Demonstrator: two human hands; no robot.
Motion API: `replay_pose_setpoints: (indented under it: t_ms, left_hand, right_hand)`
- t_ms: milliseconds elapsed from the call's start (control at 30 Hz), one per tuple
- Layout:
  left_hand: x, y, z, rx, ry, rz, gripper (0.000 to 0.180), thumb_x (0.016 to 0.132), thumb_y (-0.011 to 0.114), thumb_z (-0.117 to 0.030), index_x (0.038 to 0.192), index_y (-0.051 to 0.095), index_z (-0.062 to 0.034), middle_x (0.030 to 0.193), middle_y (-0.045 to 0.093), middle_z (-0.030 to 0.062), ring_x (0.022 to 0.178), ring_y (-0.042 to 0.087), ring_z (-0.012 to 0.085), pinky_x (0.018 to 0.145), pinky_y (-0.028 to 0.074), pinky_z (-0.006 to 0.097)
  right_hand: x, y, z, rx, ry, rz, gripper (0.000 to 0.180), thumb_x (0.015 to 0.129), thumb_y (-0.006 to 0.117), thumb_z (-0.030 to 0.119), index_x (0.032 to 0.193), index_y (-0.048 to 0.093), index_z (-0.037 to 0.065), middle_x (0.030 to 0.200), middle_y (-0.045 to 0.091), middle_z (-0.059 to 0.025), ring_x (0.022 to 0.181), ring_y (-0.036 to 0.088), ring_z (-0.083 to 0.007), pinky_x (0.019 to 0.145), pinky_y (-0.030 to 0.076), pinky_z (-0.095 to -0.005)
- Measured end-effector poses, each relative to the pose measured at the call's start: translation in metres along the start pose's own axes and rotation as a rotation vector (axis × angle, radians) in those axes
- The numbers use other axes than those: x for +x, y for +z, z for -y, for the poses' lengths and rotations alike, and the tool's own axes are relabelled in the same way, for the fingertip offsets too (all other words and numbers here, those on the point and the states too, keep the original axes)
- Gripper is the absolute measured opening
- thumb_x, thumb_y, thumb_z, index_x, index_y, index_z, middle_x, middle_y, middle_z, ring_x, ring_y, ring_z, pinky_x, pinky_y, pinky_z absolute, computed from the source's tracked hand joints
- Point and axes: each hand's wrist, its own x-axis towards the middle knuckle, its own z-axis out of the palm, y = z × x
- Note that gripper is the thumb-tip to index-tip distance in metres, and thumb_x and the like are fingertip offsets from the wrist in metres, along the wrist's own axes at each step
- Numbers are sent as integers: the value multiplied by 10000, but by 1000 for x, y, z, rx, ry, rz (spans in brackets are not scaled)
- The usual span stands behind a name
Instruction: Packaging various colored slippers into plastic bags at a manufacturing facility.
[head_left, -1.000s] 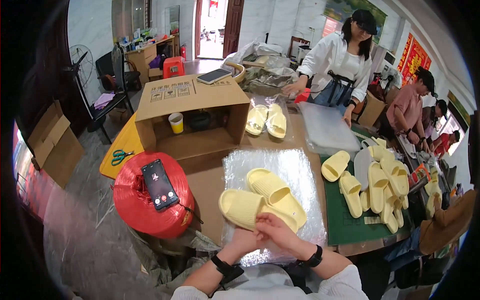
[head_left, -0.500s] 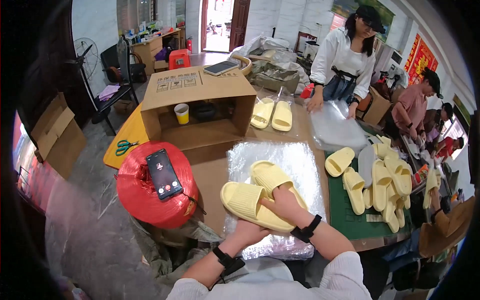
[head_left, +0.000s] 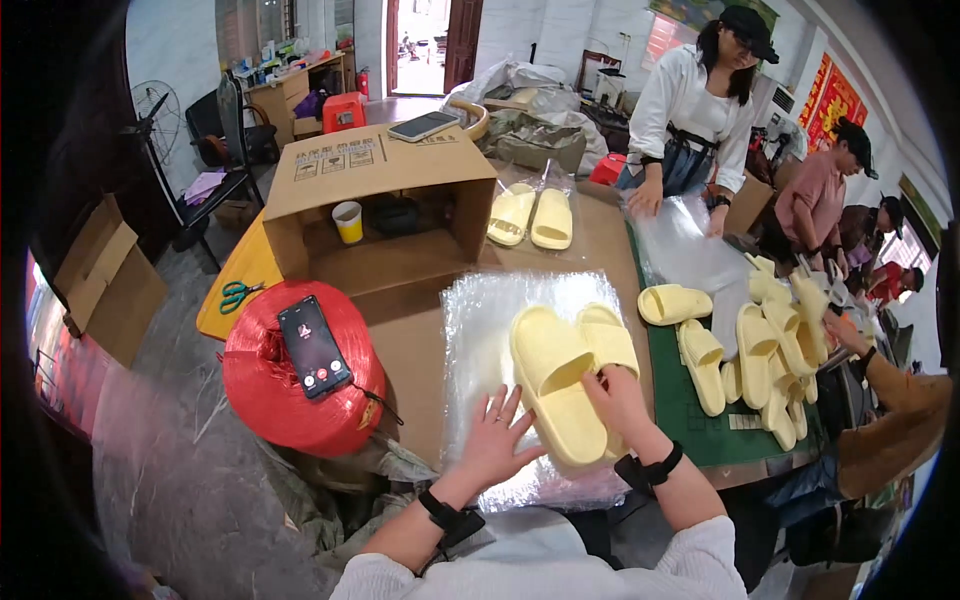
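Note:
A pair of pale yellow slide slippers (head_left: 562, 385) is over a stack of clear plastic bags (head_left: 468, 330), toes pointing away from me and tilted a little. My right hand (head_left: 622, 408) grips the pair between the two slippers, with its fingertips at the inner edge of the left one. My left hand (head_left: 492, 442) holds nothing; its fingers are spread over the bags, left of the slippers' heels. Part of the right-hand slipper is hidden behind its mate and my hand.
Left stand a red twine roll (head_left: 245, 390) with a phone (head_left: 312, 345) on it, green-handled scissors (head_left: 238, 296) and an open carton (head_left: 380, 170). Bagged slippers (head_left: 552, 220) lie beyond. More yellow slippers (head_left: 757, 345) pile up on a green mat (head_left: 720, 440). Across the table a person (head_left: 690, 110) handles plastic bags.
The slippers have turned from lying crosswise to toes pointing away, and shifted right. My left hand has let go and spread its fingers. A co-worker's hand at the right has lifted a slipper.

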Motion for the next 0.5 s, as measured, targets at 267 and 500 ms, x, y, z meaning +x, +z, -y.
replay_pose_setpoints:
  t_ms: [267,500]
  left_hand:
    - [4,-1,-2,26,-8,19,747,941,543,-644,1487,503,-136,1588,352,252,1510,232,451,1227,118,599]
    - [0,-3,-8,28,-13,32,771,945,534,-646,1520,461,-137,1605,327,249,1532,194,428,1234,91,583]
  right_hand:
    - [9,15,-22,-371,-246,23,497,901,696,508,963,664,16,935,642,-212,941,639,-391,788,527,-491]
    - [29,11,-30,-546,-335,196,572,872,708,537,1040,679,-9,960,672,-221,968,653,-374,871,514,-463]
